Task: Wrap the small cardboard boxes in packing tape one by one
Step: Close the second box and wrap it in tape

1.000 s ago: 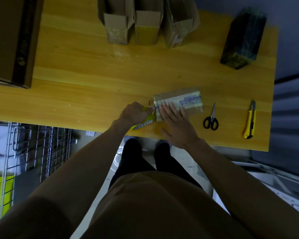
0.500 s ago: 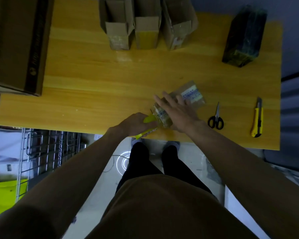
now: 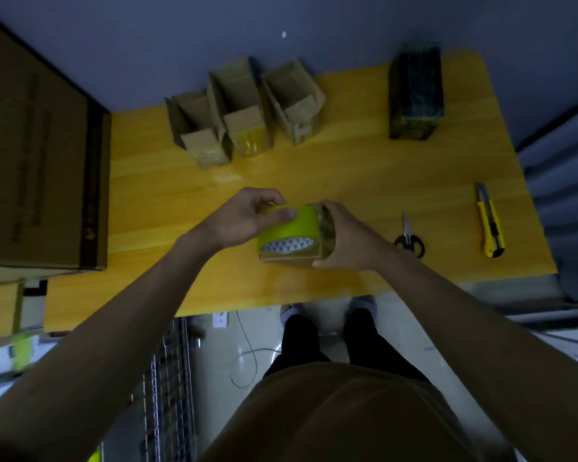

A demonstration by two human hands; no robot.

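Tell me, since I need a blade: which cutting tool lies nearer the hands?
The black-handled scissors, just beside the right hand; the yellow utility knife lies farther right, near the table edge.

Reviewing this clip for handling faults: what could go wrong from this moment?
The small box is held off the table only by the right hand; it could slip or twist. The left hand pinches the yellow-green tape roll against it, so tape may wrinkle or go on crooked.

No readable text anywhere.
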